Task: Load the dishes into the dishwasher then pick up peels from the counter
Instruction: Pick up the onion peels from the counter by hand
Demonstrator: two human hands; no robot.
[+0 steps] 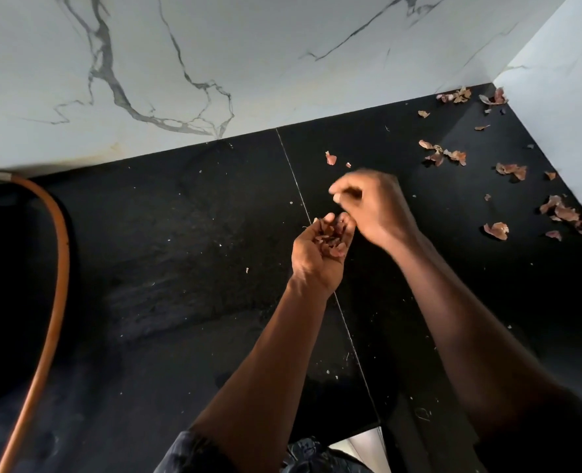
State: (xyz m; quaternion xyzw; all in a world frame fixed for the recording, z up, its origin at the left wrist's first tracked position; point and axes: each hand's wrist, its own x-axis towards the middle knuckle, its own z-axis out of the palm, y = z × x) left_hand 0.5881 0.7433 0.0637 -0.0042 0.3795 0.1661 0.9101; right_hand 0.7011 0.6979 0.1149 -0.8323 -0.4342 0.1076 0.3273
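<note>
Pinkish-brown onion peels [443, 154] lie scattered over the right part of the black counter [187, 240], thickest along the right wall. My left hand [317, 254] is palm up above the counter's middle, fingers curled round a small heap of gathered peels [334, 238]. My right hand [371, 203] hovers just above and right of it, blurred, fingers curled with the tips near the left palm. Whether the right hand holds a peel is not visible. One loose peel [330, 158] lies just beyond the right hand.
A white marble-veined wall [214, 63] rises behind the counter and another [562, 97] closes the right side. An orange hose [57, 268] curves down the left. A thin seam [296, 186] runs across the counter. Small crumbs dot the surface.
</note>
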